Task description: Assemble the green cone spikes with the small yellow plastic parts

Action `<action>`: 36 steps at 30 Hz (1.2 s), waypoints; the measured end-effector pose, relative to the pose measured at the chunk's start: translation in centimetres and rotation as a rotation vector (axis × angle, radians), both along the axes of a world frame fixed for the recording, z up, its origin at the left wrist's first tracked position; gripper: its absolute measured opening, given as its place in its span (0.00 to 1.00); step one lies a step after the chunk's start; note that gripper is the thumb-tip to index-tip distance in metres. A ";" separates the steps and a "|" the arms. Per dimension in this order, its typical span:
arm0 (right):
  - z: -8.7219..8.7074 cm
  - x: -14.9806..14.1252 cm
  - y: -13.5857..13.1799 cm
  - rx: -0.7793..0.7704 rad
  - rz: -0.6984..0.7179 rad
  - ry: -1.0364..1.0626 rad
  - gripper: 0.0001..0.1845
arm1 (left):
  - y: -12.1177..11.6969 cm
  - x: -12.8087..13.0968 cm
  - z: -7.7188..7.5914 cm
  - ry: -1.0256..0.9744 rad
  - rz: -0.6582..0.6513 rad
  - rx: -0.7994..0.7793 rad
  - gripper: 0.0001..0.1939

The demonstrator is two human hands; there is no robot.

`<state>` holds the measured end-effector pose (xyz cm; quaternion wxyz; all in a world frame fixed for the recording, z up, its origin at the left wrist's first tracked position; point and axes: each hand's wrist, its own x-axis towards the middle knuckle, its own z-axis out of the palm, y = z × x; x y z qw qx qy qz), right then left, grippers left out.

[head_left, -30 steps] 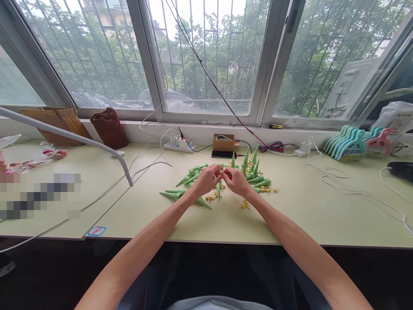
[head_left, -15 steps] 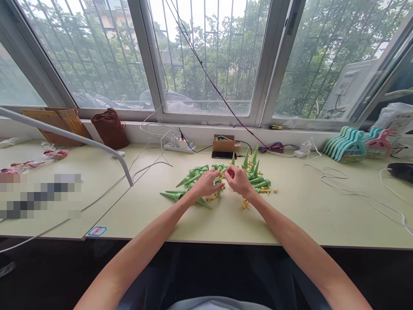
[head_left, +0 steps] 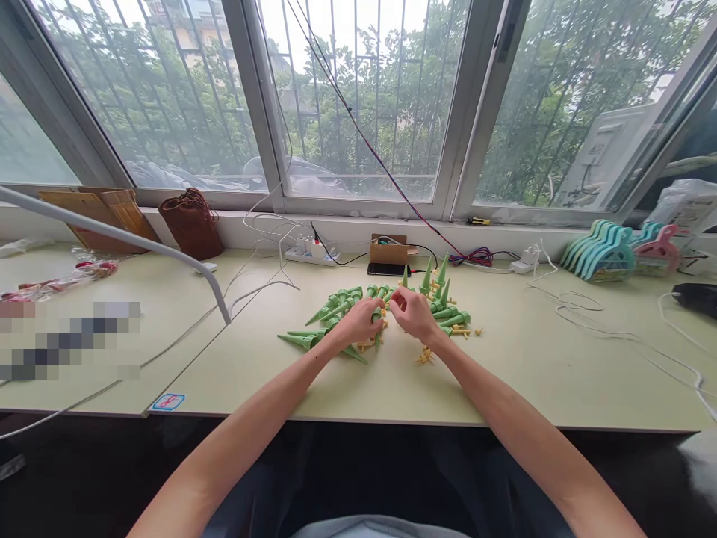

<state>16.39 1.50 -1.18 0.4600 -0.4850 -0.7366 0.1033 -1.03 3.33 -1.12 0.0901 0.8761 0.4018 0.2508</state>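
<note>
My left hand [head_left: 361,321] is closed round a green plastic spike [head_left: 377,340], whose pointed end hangs down below the fingers. Close on its right, my right hand [head_left: 413,312] is pinched, and whatever sits between its fingertips is too small to make out. Green spikes [head_left: 305,341] with ribbed heads lie to the left of my hands. More of them stand point up behind my right hand, such as one green cone [head_left: 441,269]. Small yellow plastic pieces [head_left: 426,356] are scattered under and beside both hands.
At the back are a phone [head_left: 388,269] before a cardboard box [head_left: 388,252] and a power strip [head_left: 314,256]. A grey curved tube [head_left: 168,246] crosses the left side. Teal hangers [head_left: 602,250] stand at the right, near loose white cables [head_left: 632,336].
My left hand's thumb and fingers have drawn in round the green spike, which has shifted slightly left. My right hand stays nearly still. A pale shape has appeared at the lower right edge.
</note>
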 end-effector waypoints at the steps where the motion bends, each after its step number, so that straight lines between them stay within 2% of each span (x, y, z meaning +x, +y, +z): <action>1: 0.0 0.0 0.0 -0.002 -0.001 -0.002 0.06 | 0.1 0.0 -0.1 -0.011 0.009 0.009 0.14; 7: 0.3 -0.1 -0.1 -0.016 0.006 -0.005 0.10 | -0.1 0.0 0.4 -0.111 0.086 0.004 0.12; 19: 0.0 -0.2 0.1 -0.030 0.047 -0.019 0.11 | -0.7 0.2 1.3 -0.200 0.094 -0.024 0.09; 26: -0.2 -0.2 0.2 -0.035 0.094 -0.011 0.10 | -0.6 0.2 1.2 -0.240 0.137 0.041 0.07; 36: -0.1 -0.2 0.1 -0.024 0.071 -0.030 0.11 | -0.5 0.2 1.2 -0.297 0.149 0.045 0.06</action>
